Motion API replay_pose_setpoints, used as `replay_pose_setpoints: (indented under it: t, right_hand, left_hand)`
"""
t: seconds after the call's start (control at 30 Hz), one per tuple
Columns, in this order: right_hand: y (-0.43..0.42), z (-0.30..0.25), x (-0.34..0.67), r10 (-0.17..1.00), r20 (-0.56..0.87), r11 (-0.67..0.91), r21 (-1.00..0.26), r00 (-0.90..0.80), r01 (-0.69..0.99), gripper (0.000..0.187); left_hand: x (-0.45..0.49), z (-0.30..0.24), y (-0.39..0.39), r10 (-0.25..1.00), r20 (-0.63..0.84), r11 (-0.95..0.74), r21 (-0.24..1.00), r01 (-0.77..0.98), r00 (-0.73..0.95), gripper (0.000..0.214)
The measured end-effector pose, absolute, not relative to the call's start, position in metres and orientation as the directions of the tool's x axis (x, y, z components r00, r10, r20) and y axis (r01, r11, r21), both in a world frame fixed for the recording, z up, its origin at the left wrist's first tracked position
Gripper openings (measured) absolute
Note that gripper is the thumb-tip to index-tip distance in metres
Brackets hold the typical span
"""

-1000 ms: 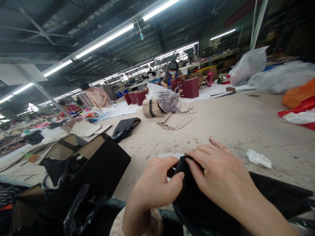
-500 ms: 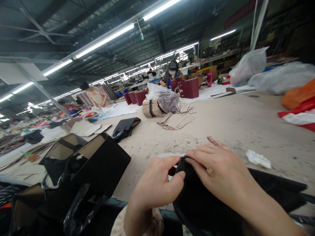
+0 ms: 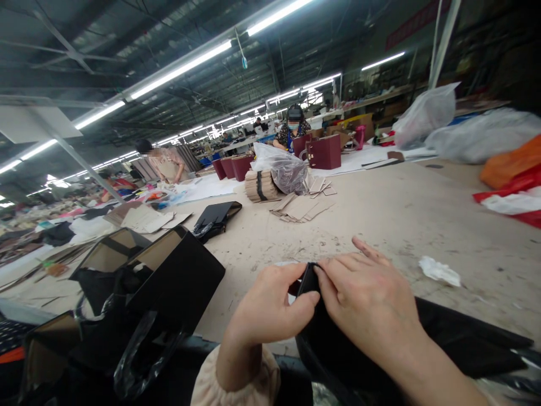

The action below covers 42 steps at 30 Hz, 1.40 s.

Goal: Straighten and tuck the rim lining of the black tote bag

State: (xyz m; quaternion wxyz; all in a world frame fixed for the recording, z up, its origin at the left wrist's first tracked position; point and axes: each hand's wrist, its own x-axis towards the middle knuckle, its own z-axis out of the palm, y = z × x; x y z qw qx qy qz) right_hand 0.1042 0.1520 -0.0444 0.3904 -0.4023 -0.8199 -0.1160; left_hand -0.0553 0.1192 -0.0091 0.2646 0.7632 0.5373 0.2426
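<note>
A flat black bag piece [image 3: 448, 338] lies at the near edge of the worktable [image 3: 401, 220] and reaches off to the right. My left hand [image 3: 270, 307] pinches its upper left corner between thumb and fingers. My right hand [image 3: 367, 299] lies over the same corner, its fingertips curled onto the black edge and the little finger lifted. A bit of white shows under the corner, between the two hands.
Open black boxes [image 3: 169, 276] with plastic wrap stand at the near left. A crumpled white scrap [image 3: 439, 270] lies right of my hands. Further off are a flat black bag [image 3: 215, 217], cardboard stacks [image 3: 296, 206], maroon bags [image 3: 325, 151] and two seated people.
Both hands have slid slightly left and up along the black corner, closing in on each other. The view has tilted a little.
</note>
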Motion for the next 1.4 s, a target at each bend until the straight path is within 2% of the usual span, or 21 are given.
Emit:
replay_pose_setpoints:
  t: [0.1, 0.2, 0.27, 0.33, 0.43, 0.53, 0.6, 0.7, 0.9, 1.07, 1.13, 1.23, 1.33, 1.4]
  right_hand:
    - [0.154, -0.043, 0.104, 0.590, 0.721, 0.622, -0.120, -0.363, 0.774, 0.019]
    - [0.153, -0.043, 0.103, 0.618, 0.695, 0.603, -0.118, -0.368, 0.789, 0.022]
    - [0.150, -0.042, 0.103, 0.638, 0.676, 0.589, -0.119, -0.369, 0.799, 0.022]
    - [0.146, -0.039, 0.102, 0.663, 0.659, 0.564, -0.126, -0.356, 0.816, 0.023]
    - [0.142, -0.026, 0.101, 0.747, 0.558, 0.506, -0.123, -0.362, 0.854, 0.028]
    - [0.145, -0.007, 0.104, 0.860, 0.335, 0.439, -0.097, -0.386, 0.893, 0.032]
    - [0.151, 0.005, 0.107, 0.879, 0.201, 0.456, -0.086, -0.433, 0.886, 0.033]
    - [0.159, 0.018, 0.116, 0.853, 0.112, 0.519, -0.085, -0.510, 0.850, 0.030]
    - [0.152, 0.025, 0.134, 0.836, 0.084, 0.548, -0.154, -0.542, 0.822, 0.026]
    - [0.140, 0.017, 0.134, 0.875, 0.103, 0.484, -0.240, -0.474, 0.842, 0.024]
    - [0.139, 0.013, 0.134, 0.893, 0.119, 0.451, -0.258, -0.435, 0.855, 0.023]
    - [0.140, 0.006, 0.139, 0.914, 0.146, 0.406, -0.295, -0.379, 0.865, 0.024]
    - [0.144, -0.003, 0.146, 0.915, 0.178, 0.402, -0.352, -0.361, 0.845, 0.027]
    - [0.146, -0.011, 0.149, 0.915, 0.204, 0.403, -0.389, -0.349, 0.829, 0.028]
  left_hand:
    - [-0.060, -0.019, 0.116, 0.965, 0.060, -0.196, 0.809, 0.553, 0.255, 0.034]
    - [-0.067, -0.035, 0.098, 0.999, 0.037, -0.044, 0.943, 0.331, 0.027, 0.056]
    - [-0.069, -0.042, 0.080, 0.992, 0.050, -0.008, 0.945, 0.327, -0.120, 0.056]
    - [-0.067, -0.042, 0.064, 0.983, 0.087, -0.013, 0.911, 0.412, -0.163, 0.046]
    - [-0.056, -0.033, 0.051, 0.986, 0.105, -0.027, 0.863, 0.504, -0.128, 0.044]
    - [-0.048, -0.022, 0.055, 0.992, 0.120, -0.072, 0.794, 0.604, -0.040, 0.038]
    - [-0.049, -0.018, 0.064, 0.993, 0.119, -0.106, 0.752, 0.650, 0.023, 0.037]
    - [-0.057, -0.012, 0.077, 0.986, 0.137, -0.164, 0.709, 0.686, 0.093, 0.047]
    - [-0.073, 0.011, 0.100, 0.946, 0.128, -0.318, 0.537, 0.781, 0.296, 0.054]
    - [-0.075, 0.013, 0.128, 0.939, 0.091, -0.328, 0.534, 0.780, 0.332, 0.056]
    - [-0.074, 0.006, 0.135, 0.942, 0.143, -0.331, 0.554, 0.764, 0.305, 0.054]
    - [-0.072, -0.004, 0.137, 0.919, 0.299, -0.388, 0.560, 0.732, 0.258, 0.045]
    - [-0.069, -0.007, 0.129, 0.852, 0.416, -0.493, 0.427, 0.758, 0.319, 0.026]
    - [-0.066, -0.004, 0.125, 0.816, 0.432, -0.537, 0.317, 0.782, 0.385, 0.018]
